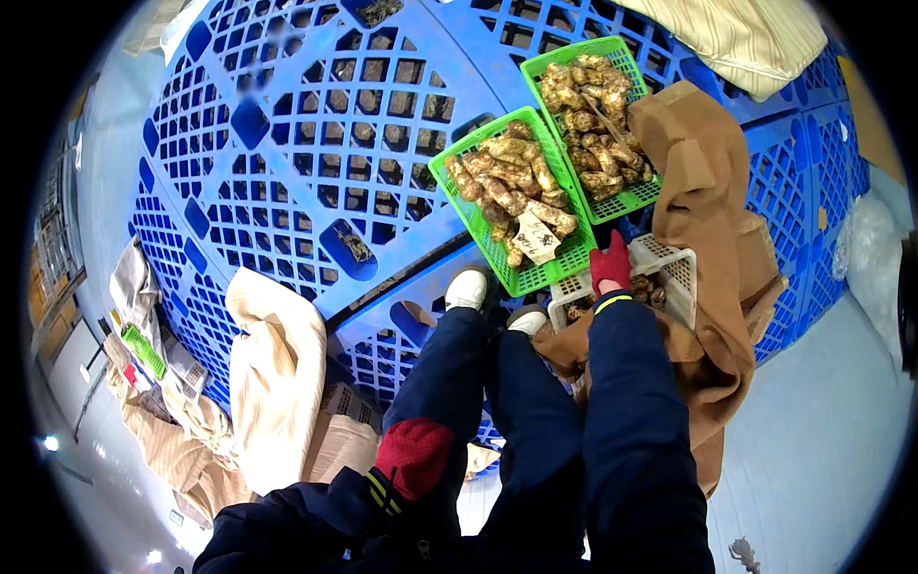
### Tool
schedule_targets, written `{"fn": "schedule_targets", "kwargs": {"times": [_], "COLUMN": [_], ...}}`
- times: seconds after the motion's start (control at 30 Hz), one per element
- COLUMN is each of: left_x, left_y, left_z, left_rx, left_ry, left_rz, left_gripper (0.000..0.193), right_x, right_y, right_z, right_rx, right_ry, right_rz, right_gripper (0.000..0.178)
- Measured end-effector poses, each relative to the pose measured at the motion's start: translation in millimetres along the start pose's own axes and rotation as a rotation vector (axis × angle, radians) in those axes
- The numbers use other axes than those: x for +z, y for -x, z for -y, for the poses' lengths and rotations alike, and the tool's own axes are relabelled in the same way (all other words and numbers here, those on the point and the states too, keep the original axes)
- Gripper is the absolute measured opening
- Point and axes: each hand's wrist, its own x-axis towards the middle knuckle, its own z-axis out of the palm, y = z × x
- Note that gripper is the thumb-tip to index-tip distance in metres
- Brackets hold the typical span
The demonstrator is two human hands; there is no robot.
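Note:
My right hand, in a red glove, is at the far rim of a white plastic basket, its fingers bent over that edge. Brown lumpy pieces show inside, and brown cloth covers part of the basket. Just beyond stands a green basket of knobbly cream-and-brown roots or mushrooms, kind unclear, with a paper tag on top. A second green basket beside it holds similar pieces. My left hand, also red-gloved, rests on my left leg; its fingers are hidden.
Blue plastic pallets with open grids lie under the baskets and my feet. Brown cloth drapes at the right, striped cream cloth at the far right. More cream cloth lies at the left. Clear plastic wrap bulges at the right edge.

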Motion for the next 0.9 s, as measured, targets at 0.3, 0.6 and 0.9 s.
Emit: {"fn": "schedule_targets", "kwargs": {"times": [0.3,0.6,0.9], "left_x": [12.6,2.8,1.6], "left_y": [14.1,10.7,10.7], "left_z": [13.2,5.9,7.0], "left_rx": [-0.001,0.008,-0.012], "left_ry": [0.048,0.041,0.032], "left_rz": [-0.001,-0.003,-0.020], "left_gripper": [0.026,0.027,0.028], "right_x": [17.0,13.8,25.0], "right_y": [-20.4,-14.4,-29.4], "right_z": [-10.3,-4.4,-13.7], "right_rx": [0.039,-0.029,-0.209], "right_ry": [-0.117,-0.068,0.130], "right_rz": [0.335,0.296,0.252], "right_gripper": [0.048,0.048,0.052]}}
